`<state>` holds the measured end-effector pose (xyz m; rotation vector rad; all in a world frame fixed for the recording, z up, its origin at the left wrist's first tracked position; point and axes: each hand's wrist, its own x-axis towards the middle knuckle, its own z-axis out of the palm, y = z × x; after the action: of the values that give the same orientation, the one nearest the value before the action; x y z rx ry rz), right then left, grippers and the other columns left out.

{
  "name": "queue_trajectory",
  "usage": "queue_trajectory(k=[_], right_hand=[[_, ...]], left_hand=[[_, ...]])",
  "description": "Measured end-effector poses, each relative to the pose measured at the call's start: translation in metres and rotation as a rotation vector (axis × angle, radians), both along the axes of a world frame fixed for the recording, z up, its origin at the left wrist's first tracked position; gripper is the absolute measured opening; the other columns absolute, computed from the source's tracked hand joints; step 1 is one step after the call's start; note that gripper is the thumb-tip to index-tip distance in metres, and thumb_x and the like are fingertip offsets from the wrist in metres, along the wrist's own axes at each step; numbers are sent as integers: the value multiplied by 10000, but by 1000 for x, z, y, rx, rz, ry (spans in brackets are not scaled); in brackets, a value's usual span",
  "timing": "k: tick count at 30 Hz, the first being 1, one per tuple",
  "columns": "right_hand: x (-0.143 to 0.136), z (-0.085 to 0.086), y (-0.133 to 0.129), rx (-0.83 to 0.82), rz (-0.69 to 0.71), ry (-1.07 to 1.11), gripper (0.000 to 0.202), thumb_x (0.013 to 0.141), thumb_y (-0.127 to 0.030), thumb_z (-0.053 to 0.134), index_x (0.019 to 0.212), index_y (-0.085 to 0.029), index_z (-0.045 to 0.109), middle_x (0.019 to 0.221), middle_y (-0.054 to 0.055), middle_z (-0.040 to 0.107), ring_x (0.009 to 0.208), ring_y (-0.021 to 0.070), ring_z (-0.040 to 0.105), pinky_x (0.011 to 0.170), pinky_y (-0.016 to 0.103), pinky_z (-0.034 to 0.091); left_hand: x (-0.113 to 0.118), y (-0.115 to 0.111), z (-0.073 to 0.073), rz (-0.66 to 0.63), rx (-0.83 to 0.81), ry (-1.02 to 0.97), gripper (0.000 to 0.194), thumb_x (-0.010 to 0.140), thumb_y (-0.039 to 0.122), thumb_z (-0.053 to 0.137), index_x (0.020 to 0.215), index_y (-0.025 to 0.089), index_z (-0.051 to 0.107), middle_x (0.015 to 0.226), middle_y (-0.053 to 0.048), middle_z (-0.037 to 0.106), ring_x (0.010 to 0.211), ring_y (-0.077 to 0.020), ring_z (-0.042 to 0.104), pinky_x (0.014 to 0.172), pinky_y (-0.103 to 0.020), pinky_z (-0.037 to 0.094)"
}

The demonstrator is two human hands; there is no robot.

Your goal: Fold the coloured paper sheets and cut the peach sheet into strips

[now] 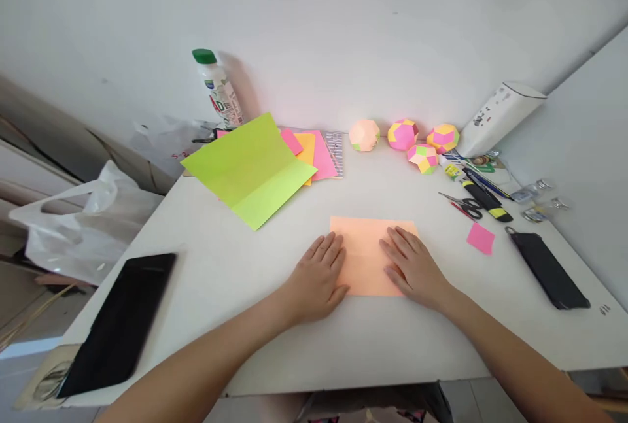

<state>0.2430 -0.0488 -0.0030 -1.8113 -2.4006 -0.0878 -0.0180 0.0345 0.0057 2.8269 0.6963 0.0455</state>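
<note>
A peach-orange sheet of paper (366,259) lies flat on the white table in front of me, with a faint crease running across it. My left hand (321,276) rests at its left edge, fingers stretched out and thumb on the lower left corner. On the right part of the sheet lies my right hand (415,266), palm down with fingers spread. Neither hand grips anything. Beyond my left hand is a larger lime-green sheet (250,171) with a fold line, partly covering pink paper (324,158) and orange paper (307,147).
Several multicoloured paper balls (403,134) stand by the wall. To the right are scissors (468,206), a cutter (485,195), a pink paper square (481,238) and a black phone (547,269). A tablet (122,325), plastic bag (93,220) and green-capped bottle (218,89) are leftward.
</note>
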Motion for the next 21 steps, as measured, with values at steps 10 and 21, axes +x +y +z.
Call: queue_trajectory(k=[10,21], right_hand=[[34,7,53,114,-67,273,315,878,-400,514,1097,-186,588,960,91,604,934,244,520,826,418,456],[34,14,67,-29,-87,317,235,894,-356,481,716,-212,535,690,22,580,689,174,493,644,316,391]], left_hand=[[18,3,-11,-122,41,-223,553,828,251,458,1349,79,390,1509,-209,248,1419,-349,120,1131,-533,204],[28,2,-17,-91,-41,-191,642,902,360,413,1457,98,222,1548,-176,89,1426,-336,38,1134,-517,179]])
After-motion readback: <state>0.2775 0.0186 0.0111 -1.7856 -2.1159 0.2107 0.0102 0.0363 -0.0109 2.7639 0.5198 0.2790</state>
